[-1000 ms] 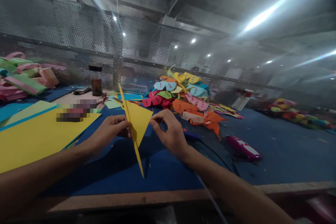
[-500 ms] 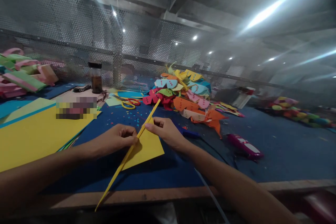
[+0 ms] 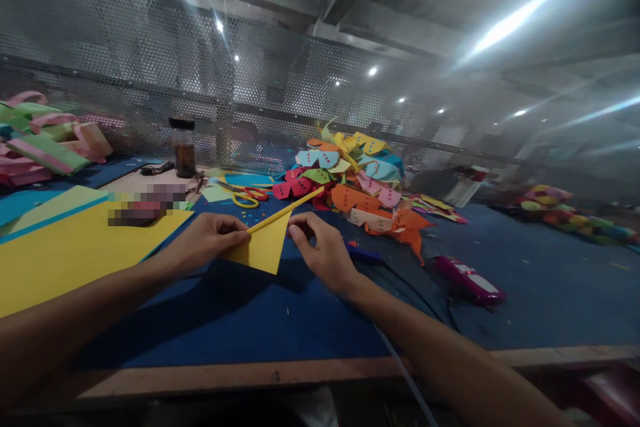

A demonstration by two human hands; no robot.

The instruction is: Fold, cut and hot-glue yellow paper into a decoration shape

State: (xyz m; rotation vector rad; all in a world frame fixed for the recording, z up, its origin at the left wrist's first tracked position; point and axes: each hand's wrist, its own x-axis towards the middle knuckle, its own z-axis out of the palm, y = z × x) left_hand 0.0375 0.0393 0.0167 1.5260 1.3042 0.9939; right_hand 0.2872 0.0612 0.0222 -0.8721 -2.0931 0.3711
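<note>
Step in hand looks like winding paper into a thin rod. Our left hand (image 3: pixel 220 233) is closed, thumb and fingers pinching the yellow paper roll (image 3: pixel 283 213) toward its near end. Our right hand (image 3: pixel 323 250) is curled, thumb and index at the right-hand edge of the loose flap (image 3: pixel 267 248); we can't tell if it grips the paper or only brushes it.

Roll sits in front of us, held up over the blue-topped counter (image 3: pixel 240 327), shadow below. Behind it: scissors (image 3: pixel 245 197) and the pile of paper cut-outs (image 3: pixel 357 180).

To do it well, we'd judge: keep the left pinch firm but not crushing, turn the rod evenly, keep the flap taut so the layers wind tight. Watch that the 2 hands don't twist against each other, or the wrap goes loose and conical. Bring the flap's last corner in flat, no crease.

Orientation: long axis runs slantwise, from our left hand away and to the right. Far end points at the cut-outs; we can't tell if it touches them. Near end is hidden by the left hand. Flap hangs on our side, 1 corner pointing down.
</note>
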